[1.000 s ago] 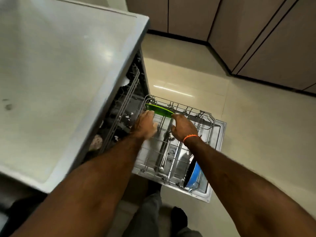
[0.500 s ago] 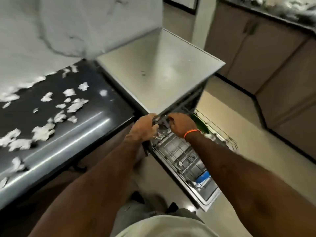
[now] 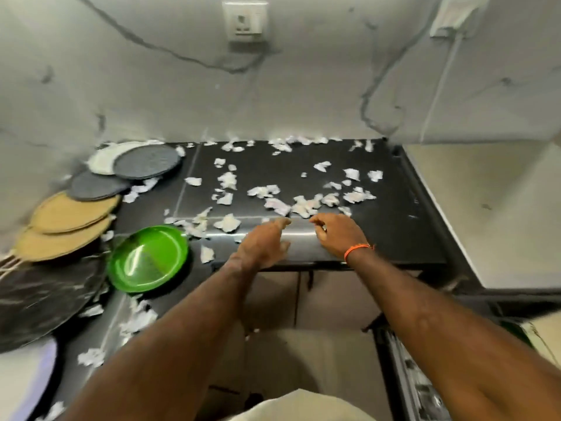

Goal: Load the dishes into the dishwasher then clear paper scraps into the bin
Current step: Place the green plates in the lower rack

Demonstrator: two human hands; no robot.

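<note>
Both arms are reaching forward toward twelve o'clock over the black counter [image 3: 394, 226]. The left hand [image 3: 263, 243] is hovering palm-down with relaxed fingers, holding nothing. The right hand [image 3: 340, 233] is curling its fingers loosely, also empty. Paper scraps [image 3: 303, 205] are lying just beyond both hands. A green plate [image 3: 148, 258] is sitting at nine o'clock.

dishwasher rack [image 3: 416, 387]: lower right of the frame, blurred, mostly cut off by the bottom edge, contents unreadable
dark round tray [image 3: 45, 302]: left edge cuts it off
tan mats [image 3: 66, 226]: partly overlapped by grey plates [image 3: 145, 161], smeared by blur
right hand [image 3: 338, 235]: fingertips blurred, grip on paper scraps [image 3: 303, 205] cannot be told
forearms: cut by the bottom edge
</note>
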